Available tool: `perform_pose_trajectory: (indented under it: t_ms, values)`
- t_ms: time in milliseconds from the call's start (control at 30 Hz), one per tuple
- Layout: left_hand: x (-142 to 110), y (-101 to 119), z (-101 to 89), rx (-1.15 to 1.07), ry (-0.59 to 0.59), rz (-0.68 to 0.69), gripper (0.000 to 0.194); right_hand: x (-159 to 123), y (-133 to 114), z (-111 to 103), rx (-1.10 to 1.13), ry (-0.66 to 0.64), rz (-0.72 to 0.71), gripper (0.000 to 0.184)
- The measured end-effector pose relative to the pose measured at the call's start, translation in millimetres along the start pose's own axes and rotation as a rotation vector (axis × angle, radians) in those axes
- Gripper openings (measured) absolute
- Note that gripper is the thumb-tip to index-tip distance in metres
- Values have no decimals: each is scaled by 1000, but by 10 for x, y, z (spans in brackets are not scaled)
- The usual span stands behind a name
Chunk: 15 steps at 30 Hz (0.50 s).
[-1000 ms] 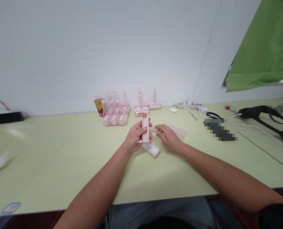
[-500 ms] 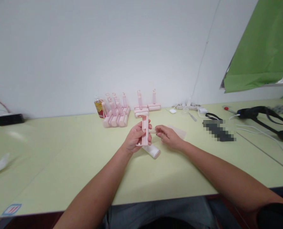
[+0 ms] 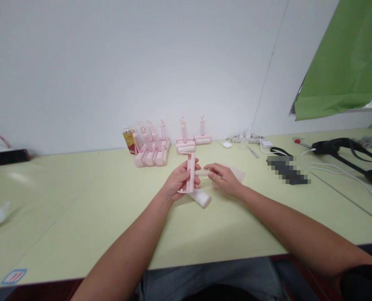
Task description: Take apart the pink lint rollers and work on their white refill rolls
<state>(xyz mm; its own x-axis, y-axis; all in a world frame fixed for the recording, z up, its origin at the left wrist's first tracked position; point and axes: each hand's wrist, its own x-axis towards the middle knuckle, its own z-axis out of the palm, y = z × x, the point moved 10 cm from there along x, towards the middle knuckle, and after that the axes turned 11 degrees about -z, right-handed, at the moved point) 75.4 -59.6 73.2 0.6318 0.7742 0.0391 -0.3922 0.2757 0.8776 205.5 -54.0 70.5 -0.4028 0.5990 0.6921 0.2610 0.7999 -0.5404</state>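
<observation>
My left hand (image 3: 175, 183) is closed around a pink lint roller frame (image 3: 191, 175), held upright above the table with its open side to the left. From the frame's right side sticks out a short translucent handle (image 3: 201, 172). The fingers of my right hand (image 3: 226, 180) are closed at that handle's outer end. Below the frame lies a white sticky roll (image 3: 201, 198) with a pinkish end, partly hidden by my left hand. A thin translucent sheet or bag (image 3: 237, 174) lies behind my right hand.
Several pink lint rollers (image 3: 151, 156) with upright handles stand at the back, beside a yellow-labelled bottle (image 3: 130, 141). Two more groups (image 3: 186, 147) are near the wall. To the right are a power strip (image 3: 248, 139), cables and a black headset-like frame (image 3: 339, 146). A black box (image 3: 11, 156) sits left.
My right hand has moved slightly right, and more of the translucent handle shows between it and the frame. My left hand keeps its hold on the frame, which has tilted a little.
</observation>
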Motion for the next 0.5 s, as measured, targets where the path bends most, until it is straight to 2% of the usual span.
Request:
perform_pose_trajectory:
  t_ms: [100, 367, 500]
  values:
    - [2, 9, 75, 15, -15, 5, 54, 15, -18, 3, -17, -23, 27, 41]
    - [0, 96, 93, 58, 47, 40, 52, 100, -141, -35, -152, -36, -62, 36]
    - [-57, 138, 249, 94, -28, 38, 52, 84, -170, 9, -111, -93, -72, 42]
